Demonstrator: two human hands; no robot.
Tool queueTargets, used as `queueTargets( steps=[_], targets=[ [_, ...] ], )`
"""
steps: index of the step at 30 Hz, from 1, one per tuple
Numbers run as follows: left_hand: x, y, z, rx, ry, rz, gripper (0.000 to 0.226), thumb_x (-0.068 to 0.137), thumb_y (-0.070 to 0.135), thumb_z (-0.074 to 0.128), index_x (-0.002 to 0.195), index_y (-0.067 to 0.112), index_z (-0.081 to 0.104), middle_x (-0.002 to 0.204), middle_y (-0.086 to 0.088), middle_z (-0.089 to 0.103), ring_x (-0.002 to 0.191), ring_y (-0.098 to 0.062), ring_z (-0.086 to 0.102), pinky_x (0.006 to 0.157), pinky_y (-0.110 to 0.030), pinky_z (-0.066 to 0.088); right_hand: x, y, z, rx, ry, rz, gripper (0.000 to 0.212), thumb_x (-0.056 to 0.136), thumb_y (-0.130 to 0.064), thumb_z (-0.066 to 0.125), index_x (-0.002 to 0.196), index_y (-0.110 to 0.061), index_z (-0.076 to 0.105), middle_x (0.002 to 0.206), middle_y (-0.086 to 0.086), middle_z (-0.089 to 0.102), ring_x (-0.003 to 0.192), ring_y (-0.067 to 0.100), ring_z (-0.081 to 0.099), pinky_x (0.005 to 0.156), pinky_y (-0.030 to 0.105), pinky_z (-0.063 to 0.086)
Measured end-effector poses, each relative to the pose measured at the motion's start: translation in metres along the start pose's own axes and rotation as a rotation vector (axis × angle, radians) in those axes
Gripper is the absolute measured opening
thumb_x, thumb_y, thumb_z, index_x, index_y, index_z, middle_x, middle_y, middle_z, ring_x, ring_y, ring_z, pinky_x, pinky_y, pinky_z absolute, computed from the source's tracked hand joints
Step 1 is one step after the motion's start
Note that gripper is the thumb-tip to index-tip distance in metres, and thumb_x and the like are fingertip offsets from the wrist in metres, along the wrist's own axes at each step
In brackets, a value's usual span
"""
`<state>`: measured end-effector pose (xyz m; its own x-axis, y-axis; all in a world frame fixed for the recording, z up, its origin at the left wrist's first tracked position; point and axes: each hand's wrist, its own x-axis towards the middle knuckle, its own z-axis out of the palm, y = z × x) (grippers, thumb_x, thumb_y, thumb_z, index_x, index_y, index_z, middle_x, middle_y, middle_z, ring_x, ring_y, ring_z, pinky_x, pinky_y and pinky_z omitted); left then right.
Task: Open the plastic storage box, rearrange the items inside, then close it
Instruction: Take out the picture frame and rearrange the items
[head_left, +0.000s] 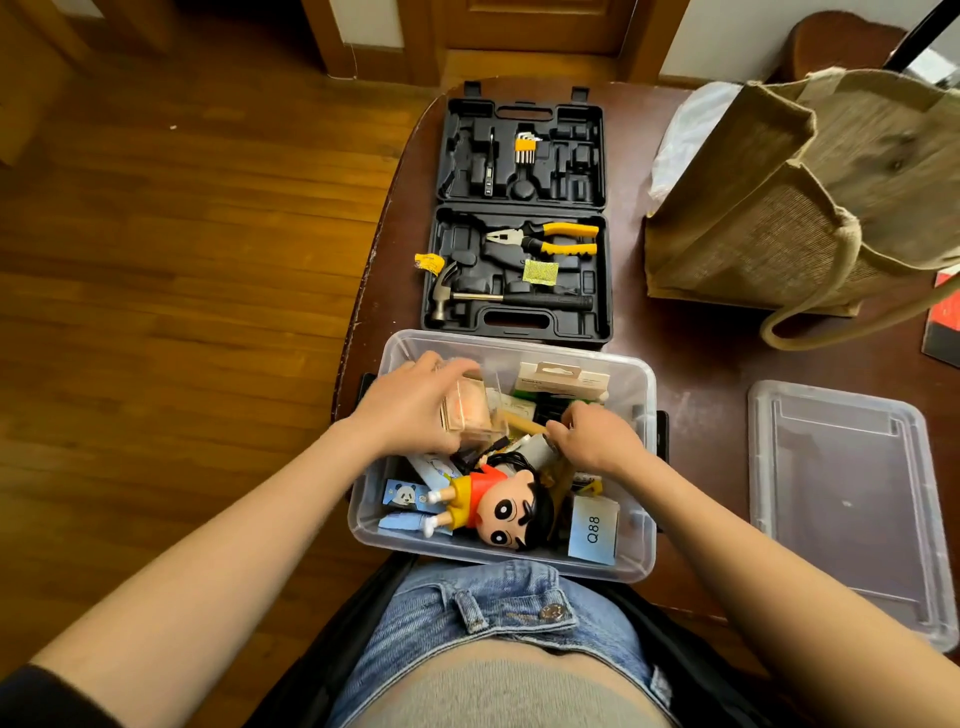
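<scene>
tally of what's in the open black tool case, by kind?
Pliers: 1
Hammer: 1
Hex key set: 1
Small yellow packet: 1
Thin dark tool in the lid, kind unclear: 1
Total: 5, in the tool case; the other slots look empty.

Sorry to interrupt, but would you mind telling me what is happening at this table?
A seated person is sorting through an open clear plastic storage box at the table's near edge. The left hand grips a small transparent case over the box; the right hand digs among the clutter beside a cartoon doll. The box's lid lies off to the right, and an open tool case sits behind.
</scene>
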<state>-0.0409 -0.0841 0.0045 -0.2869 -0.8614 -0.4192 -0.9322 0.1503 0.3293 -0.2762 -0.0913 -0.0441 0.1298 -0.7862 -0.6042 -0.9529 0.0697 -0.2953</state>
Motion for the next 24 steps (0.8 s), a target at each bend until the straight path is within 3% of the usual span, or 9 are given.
queueTargets(
  steps=[4, 9, 13, 18, 21, 24],
  targets=[
    [-0.014, -0.009, -0.012, -0.243, 0.116, -0.048, 0.080, 0.065, 0.056, 0.069, 0.134, 0.051, 0.028, 0.134, 0.009, 0.047, 0.114, -0.016, 0.053, 0.082, -0.037, 0.050, -0.001, -0.010, -0.008, 0.128, 0.055, -0.062, 0.034, 0.095, -0.036, 0.044, 0.114, -0.010, 0.057, 0.112, 0.009, 0.063, 0.101, 0.026, 0.058, 0.081, 0.033, 0.045],
    [-0.032, -0.028, -0.007, -0.484, 0.316, -0.040, 0.073, 0.063, 0.064, 0.062, 0.129, 0.055, 0.033, 0.125, 0.018, 0.049, 0.112, -0.006, 0.047, 0.087, -0.030, 0.041, -0.004, -0.029, -0.011, 0.161, 0.159, -0.189, 0.020, 0.093, -0.022, 0.047, 0.096, -0.013, 0.064, 0.095, 0.006, 0.069, 0.082, 0.021, 0.059, 0.067, 0.029, 0.043],
    [-0.036, -0.031, 0.012, -0.511, 0.500, -0.075, 0.073, 0.067, 0.065, 0.057, 0.132, 0.038, 0.040, 0.126, 0.016, 0.050, 0.108, 0.004, 0.037, 0.092, -0.029, 0.032, -0.001, -0.048, -0.013, 0.130, 0.169, -0.261, 0.022, 0.094, -0.019, 0.046, 0.093, -0.011, 0.067, 0.088, 0.005, 0.067, 0.081, 0.022, 0.060, 0.065, 0.029, 0.042],
    [-0.032, -0.024, 0.015, -0.926, 0.610, -0.109, 0.065, 0.071, 0.059, 0.058, 0.125, 0.024, 0.045, 0.114, 0.014, 0.055, 0.104, 0.004, 0.051, 0.088, -0.016, 0.041, 0.009, -0.068, -0.010, -0.029, 0.012, -0.313, 0.027, 0.092, -0.014, 0.043, 0.090, -0.001, 0.067, 0.085, 0.013, 0.066, 0.083, 0.032, 0.061, 0.065, 0.034, 0.044],
    [-0.027, -0.024, 0.011, -1.161, 0.640, -0.180, 0.062, 0.071, 0.059, 0.054, 0.120, 0.022, 0.047, 0.107, -0.003, 0.061, 0.098, -0.014, 0.058, 0.083, -0.031, 0.044, 0.015, -0.079, -0.006, -0.102, -0.032, -0.346, 0.027, 0.092, -0.014, 0.045, 0.088, 0.000, 0.068, 0.088, 0.016, 0.068, 0.084, 0.034, 0.061, 0.069, 0.036, 0.047],
    [-0.021, -0.026, 0.012, -1.265, 0.642, -0.157, 0.069, 0.074, 0.058, 0.048, 0.123, 0.009, 0.045, 0.106, -0.020, 0.059, 0.098, -0.035, 0.058, 0.077, -0.046, 0.046, 0.022, -0.089, 0.000, -0.186, -0.130, -0.423, 0.023, 0.086, -0.012, 0.049, 0.090, -0.004, 0.071, 0.094, 0.012, 0.070, 0.087, 0.032, 0.062, 0.076, 0.040, 0.051]
  ],
)
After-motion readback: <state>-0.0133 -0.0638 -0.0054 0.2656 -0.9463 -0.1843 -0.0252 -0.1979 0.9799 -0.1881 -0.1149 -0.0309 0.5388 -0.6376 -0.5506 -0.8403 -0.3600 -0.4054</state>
